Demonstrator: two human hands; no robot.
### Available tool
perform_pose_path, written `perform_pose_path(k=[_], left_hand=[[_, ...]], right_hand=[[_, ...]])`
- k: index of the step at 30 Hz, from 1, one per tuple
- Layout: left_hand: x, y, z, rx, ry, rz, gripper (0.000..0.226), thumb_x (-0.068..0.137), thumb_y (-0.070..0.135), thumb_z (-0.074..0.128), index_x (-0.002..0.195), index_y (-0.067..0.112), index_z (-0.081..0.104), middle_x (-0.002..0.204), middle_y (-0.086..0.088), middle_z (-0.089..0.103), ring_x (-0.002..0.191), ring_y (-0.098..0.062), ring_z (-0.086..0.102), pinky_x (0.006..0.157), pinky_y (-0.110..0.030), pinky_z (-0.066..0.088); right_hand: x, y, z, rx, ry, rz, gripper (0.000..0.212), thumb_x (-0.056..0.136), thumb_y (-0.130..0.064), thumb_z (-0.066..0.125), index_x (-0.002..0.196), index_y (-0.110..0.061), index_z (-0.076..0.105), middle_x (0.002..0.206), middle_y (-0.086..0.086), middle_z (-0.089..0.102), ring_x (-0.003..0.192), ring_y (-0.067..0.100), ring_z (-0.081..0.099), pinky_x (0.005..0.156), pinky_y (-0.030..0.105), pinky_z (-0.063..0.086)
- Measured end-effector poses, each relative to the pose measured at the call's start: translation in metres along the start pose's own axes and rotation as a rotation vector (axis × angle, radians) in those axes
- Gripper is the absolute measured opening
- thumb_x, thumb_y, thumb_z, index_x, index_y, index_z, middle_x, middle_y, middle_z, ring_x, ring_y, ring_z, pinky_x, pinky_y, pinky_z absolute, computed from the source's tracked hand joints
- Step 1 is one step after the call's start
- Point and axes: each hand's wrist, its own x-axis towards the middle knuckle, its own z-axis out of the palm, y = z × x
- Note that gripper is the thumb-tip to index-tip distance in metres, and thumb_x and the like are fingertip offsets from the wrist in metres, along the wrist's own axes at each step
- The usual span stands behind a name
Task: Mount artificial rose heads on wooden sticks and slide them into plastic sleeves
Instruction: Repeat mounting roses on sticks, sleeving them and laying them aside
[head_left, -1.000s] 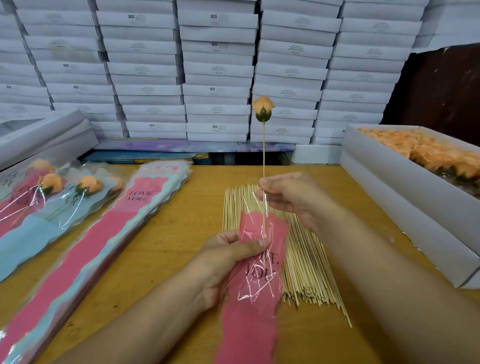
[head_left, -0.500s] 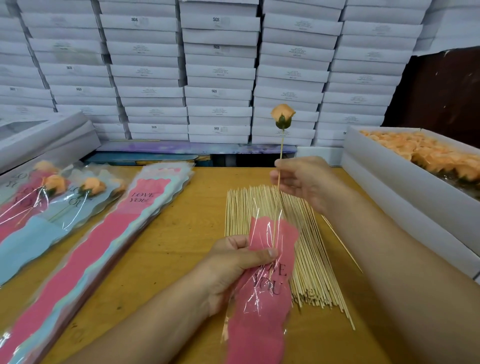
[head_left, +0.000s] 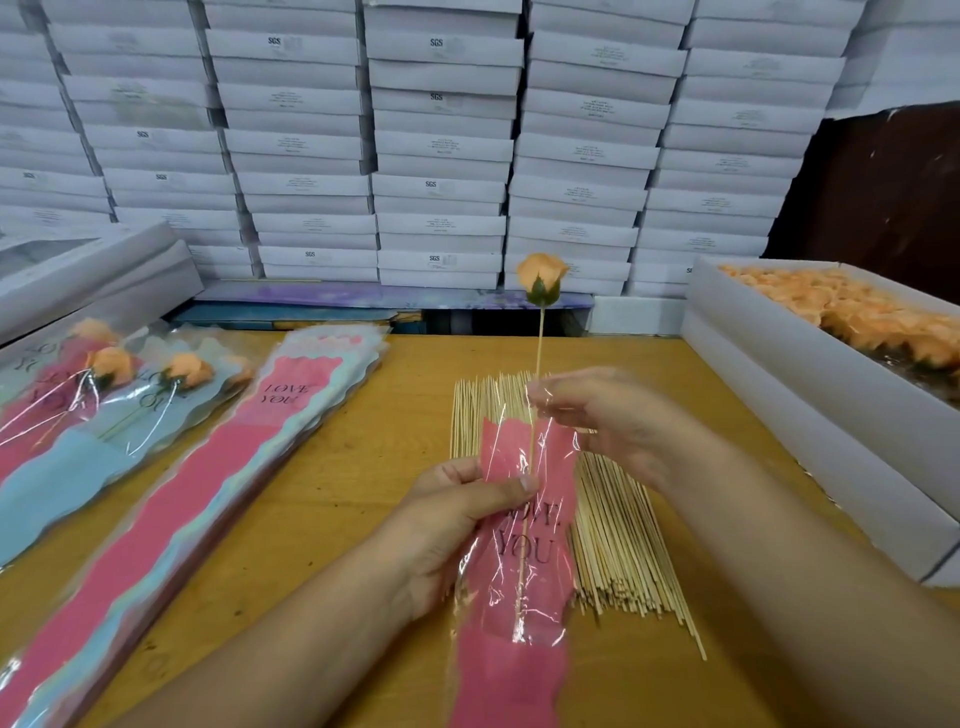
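An orange rose head (head_left: 542, 277) sits on top of a thin wooden stick (head_left: 538, 353) that stands nearly upright over the table. My right hand (head_left: 602, 415) pinches the stick a little below its middle. The stick's lower part runs down inside a pink plastic sleeve (head_left: 524, 561) printed "LOVE YOU". My left hand (head_left: 457, 525) grips the sleeve at its left edge, thumb pressed on the front. A pile of bare wooden sticks (head_left: 613, 545) lies on the table behind the sleeve.
A stack of pink and blue sleeves (head_left: 171, 499) lies at the left, with several sleeved roses (head_left: 109, 374) beyond it. A white box of orange rose heads (head_left: 857, 312) stands at the right. Stacked white boxes (head_left: 441, 145) fill the back wall.
The stick has gone deeper into the sleeve and the rose head sits lower. My right hand swung right, then came back toward the sleeve's mouth. My left hand keeps its grip.
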Motion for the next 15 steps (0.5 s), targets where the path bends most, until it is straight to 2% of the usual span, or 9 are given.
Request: perform_pose_path(k=[2,3,5,7,10,15], left_hand=[[0.000,-0.001,0.000,-0.002,-0.025,0.001,0.014,0.062,0.008,0.087,0.073,0.012,0.078,0.084,-0.019,0.076,0.061,-0.024,0.072,0.055,-0.033,0.060],[-0.001,-0.001,0.000,0.000,-0.035,-0.006,0.013,0.063,0.007,0.086,0.073,0.012,0.078,0.083,-0.019,0.075,0.058,-0.023,0.072,0.052,-0.031,0.058],[-0.002,-0.003,-0.001,0.015,-0.047,-0.024,0.024,0.067,0.004,0.085,0.088,0.005,0.074,0.084,-0.021,0.075,0.057,-0.022,0.071,0.050,-0.027,0.055],[-0.003,-0.003,0.001,0.030,-0.060,-0.036,0.034,0.071,0.001,0.084,0.101,-0.001,0.068,0.089,-0.022,0.075,0.059,-0.022,0.071,0.050,-0.027,0.055],[-0.003,-0.006,0.004,0.048,-0.080,-0.040,0.036,0.073,-0.001,0.083,0.106,-0.004,0.069,0.090,-0.023,0.074,0.056,-0.022,0.071,0.049,-0.027,0.055],[-0.003,-0.007,0.003,0.061,-0.091,-0.044,0.046,0.074,0.001,0.084,0.115,-0.010,0.066,0.092,-0.023,0.074,0.062,-0.023,0.071,0.051,-0.026,0.054]], right_hand=[[-0.002,-0.002,-0.003,0.009,-0.017,0.004,0.015,0.087,-0.027,0.074,0.096,-0.015,0.075,0.087,-0.004,0.075,0.087,0.014,0.066,0.073,0.029,0.054],[-0.002,-0.005,-0.005,0.016,-0.020,0.008,0.018,0.087,-0.030,0.074,0.097,-0.014,0.074,0.087,-0.005,0.076,0.085,0.012,0.067,0.067,0.025,0.054],[0.001,-0.014,-0.010,0.059,0.003,0.015,0.022,0.088,-0.031,0.074,0.099,-0.012,0.073,0.092,-0.001,0.076,0.079,0.010,0.068,0.061,0.021,0.054],[0.006,-0.021,-0.015,0.132,0.049,0.008,0.016,0.089,-0.029,0.073,0.092,-0.013,0.072,0.088,0.001,0.074,0.073,0.009,0.067,0.060,0.020,0.054],[0.014,-0.028,-0.021,0.208,0.122,-0.019,0.012,0.090,-0.025,0.072,0.084,-0.015,0.070,0.081,-0.001,0.072,0.072,0.010,0.065,0.058,0.019,0.053],[0.021,-0.027,-0.024,0.243,0.193,-0.014,0.007,0.089,-0.016,0.074,0.092,-0.010,0.071,0.080,0.000,0.074,0.075,0.012,0.067,0.059,0.022,0.053]])
